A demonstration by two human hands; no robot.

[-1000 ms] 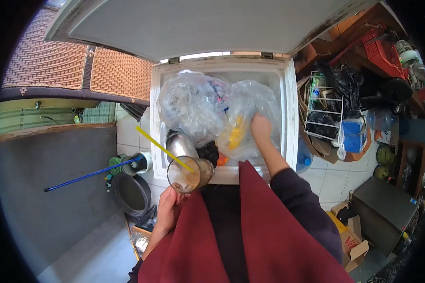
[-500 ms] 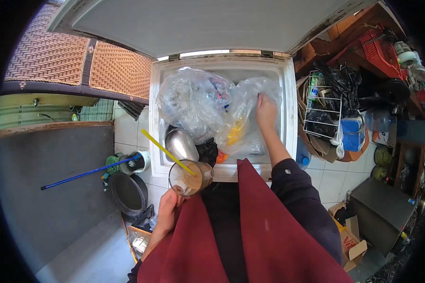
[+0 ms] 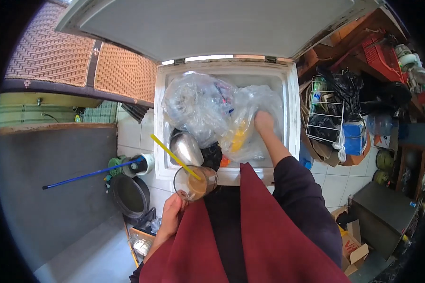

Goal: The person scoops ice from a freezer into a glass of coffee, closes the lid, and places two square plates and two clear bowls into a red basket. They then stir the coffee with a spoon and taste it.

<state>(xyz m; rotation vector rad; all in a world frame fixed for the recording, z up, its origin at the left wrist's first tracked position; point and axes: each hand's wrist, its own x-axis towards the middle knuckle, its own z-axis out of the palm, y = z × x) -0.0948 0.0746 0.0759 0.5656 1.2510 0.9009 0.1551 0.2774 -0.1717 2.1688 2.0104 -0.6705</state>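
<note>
1. Over on the left, a blue-handled broom [image 3: 87, 174] lies across the floor beside a dark round basin [image 3: 131, 195].
2. Left hand [image 3: 171, 214] is clenched around the base of a plastic cup [image 3: 194, 183] of brown drink, yellow straw [image 3: 171, 153] slanting up and left; the cup hangs at the front edge of the open chest freezer [image 3: 292, 108].
3. Inside the freezer, a metal bowl [image 3: 186, 147] sits beneath a big clear bag [image 3: 198, 106].
4. Right hand [image 3: 263, 121] presses into a second clear bag [image 3: 250, 127] holding something yellow; whether the fingers actually grip the plastic, I cannot tell.
5. Far right, a white wire rack [image 3: 323, 118] stands just beside the freezer.
</note>
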